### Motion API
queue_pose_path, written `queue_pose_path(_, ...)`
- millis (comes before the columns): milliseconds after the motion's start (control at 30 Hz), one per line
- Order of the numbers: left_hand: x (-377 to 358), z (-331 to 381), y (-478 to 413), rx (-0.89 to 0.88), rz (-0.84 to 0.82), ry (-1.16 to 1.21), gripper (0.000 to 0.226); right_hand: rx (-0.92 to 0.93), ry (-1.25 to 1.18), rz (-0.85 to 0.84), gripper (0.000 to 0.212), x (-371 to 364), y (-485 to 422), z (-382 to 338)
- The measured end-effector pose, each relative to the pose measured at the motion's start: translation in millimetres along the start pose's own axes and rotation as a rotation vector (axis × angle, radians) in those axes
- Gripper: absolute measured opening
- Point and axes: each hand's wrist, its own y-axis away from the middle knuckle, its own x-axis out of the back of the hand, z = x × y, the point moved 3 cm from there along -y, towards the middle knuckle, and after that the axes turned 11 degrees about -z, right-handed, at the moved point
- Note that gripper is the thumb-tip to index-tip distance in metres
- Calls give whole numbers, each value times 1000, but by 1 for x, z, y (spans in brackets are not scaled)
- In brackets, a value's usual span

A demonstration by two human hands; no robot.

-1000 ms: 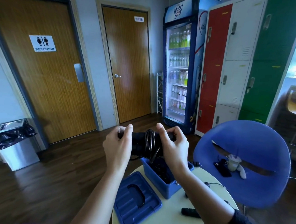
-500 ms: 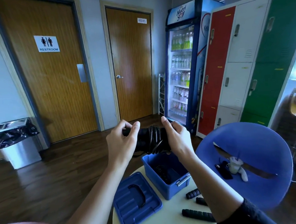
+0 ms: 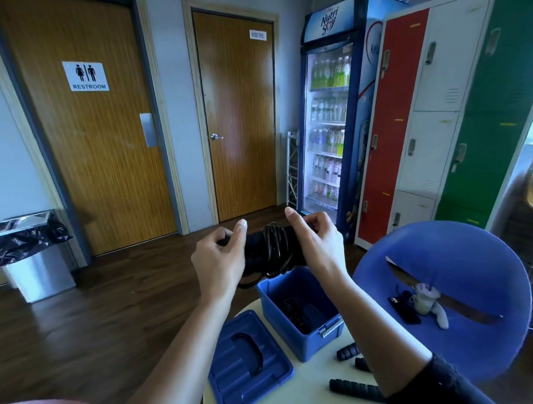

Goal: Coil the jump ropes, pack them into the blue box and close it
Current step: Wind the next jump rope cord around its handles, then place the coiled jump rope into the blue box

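Jump rope (image 3: 272, 248), black, bundled with its cord wound in loops around the two handles, is held up at chest height, directly above the open blue box (image 3: 281, 330).

Head view, the only one: the left hand (image 3: 220, 263) grips the left end of the bundle and the right hand (image 3: 317, 245) grips the right end, fingers curled round the handles and thumb tips raised. A loose loop of cord hangs beneath. The box stands on a small pale round table (image 3: 303, 394), with another coiled rope (image 3: 292, 311) already inside. Its blue lid (image 3: 246, 366) lies upside down just beside it, to the left. More black handles (image 3: 355, 390) lie on the table near the right forearm, so at least one more rope seems to be waiting.

The coiling of this rope looks about finished. The likely next move is to lower the bundle into the box, keeping the loops tight so they do not spring loose.
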Motion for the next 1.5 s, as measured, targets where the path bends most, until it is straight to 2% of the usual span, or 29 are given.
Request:
queue_pose_path(200, -2, -13, -2, 105, 47, 74, 39, -165, -327, -150, 59, -16, 2, 13)
queue_pose_path(333, -3, -22, -3, 134, 68, 65, 41, -169, -494, -205, 41, -24, 8, 21)
queue_pose_path(700, -20, -46, 0, 170, 48, 24, 42, -222, -442, -236, 61, -24, 11, 48)
queue_pose_path(833, -36, -65, -1, 234, -43, 4, 43, -275, -431, -200, 60, -17, -1, 71)
queue_pose_path(1033, -75, -106, -13, 382, -230, -36, 39, -385, -403, -197, 70, 7, -34, 114)
queue_pose_path(1267, -124, -156, -20, 552, -287, -47, 25, -456, -226, -370, 63, 45, -105, 185)
queue_pose_path(1500, -165, -203, -33, 513, -305, -249, 15, -352, 256, -601, 71, 53, -183, 257)
